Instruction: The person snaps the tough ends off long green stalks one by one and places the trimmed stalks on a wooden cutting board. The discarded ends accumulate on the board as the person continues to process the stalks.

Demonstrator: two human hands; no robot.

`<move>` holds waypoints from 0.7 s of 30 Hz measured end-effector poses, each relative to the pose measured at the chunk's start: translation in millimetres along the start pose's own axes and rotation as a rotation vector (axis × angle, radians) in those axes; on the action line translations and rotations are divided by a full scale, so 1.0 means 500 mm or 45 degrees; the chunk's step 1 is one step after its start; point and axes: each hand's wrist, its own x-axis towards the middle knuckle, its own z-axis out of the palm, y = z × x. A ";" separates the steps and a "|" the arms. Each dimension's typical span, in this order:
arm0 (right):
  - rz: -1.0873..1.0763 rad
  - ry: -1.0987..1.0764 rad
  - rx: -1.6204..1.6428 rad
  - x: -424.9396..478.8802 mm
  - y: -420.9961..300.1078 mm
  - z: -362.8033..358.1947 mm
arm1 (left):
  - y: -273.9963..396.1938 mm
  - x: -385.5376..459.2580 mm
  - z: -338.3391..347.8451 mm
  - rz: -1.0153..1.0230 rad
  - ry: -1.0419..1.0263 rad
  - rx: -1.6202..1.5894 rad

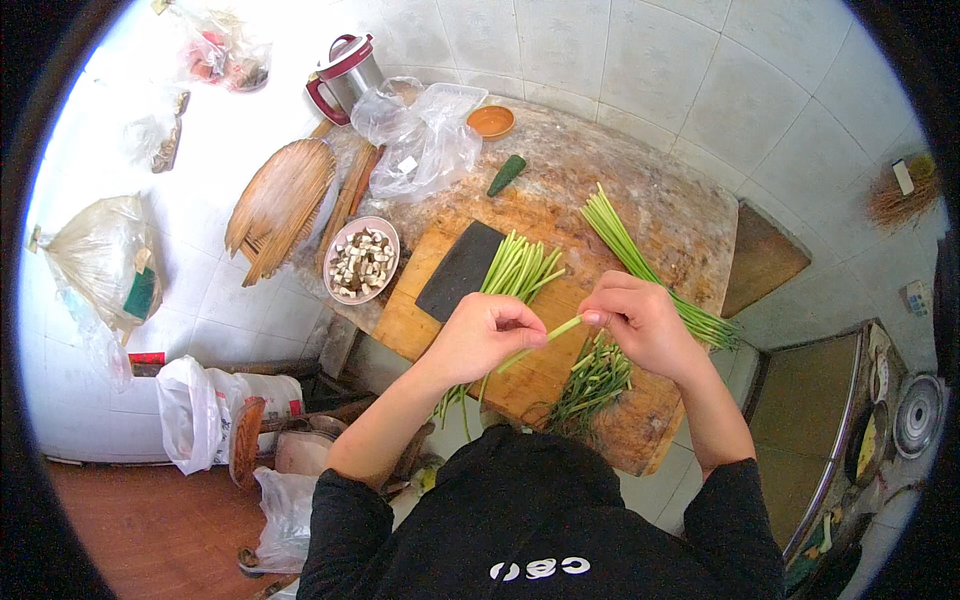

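A pale green stalk (561,329), seemingly a garlic scape, runs between my hands above the wooden cutting board (405,322). My left hand (486,331) pinches its lower part, and my right hand (643,322) grips the upper end between thumb and fingers. Behind my left hand lies a bunch of similar stalks (519,264), partly covering a dark rectangular cleaver blade (461,268); its handle is hidden. Below my right hand sits a heap of thin green trimmings (596,379). A longer bundle of green stalks (637,251) slants across the table beyond my right hand.
On the worn table (600,161) stand a bowl of diced mushrooms (361,259), an orange dish (491,121), a dark green cone-shaped piece (507,175) and a clear plastic bag (427,150). A soymilk maker (349,79) and slatted wooden lid (281,199) are further left. A stove counter (832,435) is at right.
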 end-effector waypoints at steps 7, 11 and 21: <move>0.013 0.019 0.034 0.000 0.000 0.004 | 0.000 -0.005 0.018 0.153 0.138 0.159; 0.000 -0.008 0.028 0.003 -0.004 0.001 | 0.003 -0.013 0.018 0.131 0.138 0.157; -0.017 -0.049 -0.019 0.004 -0.010 -0.013 | 0.046 -0.029 -0.011 0.457 -0.063 0.618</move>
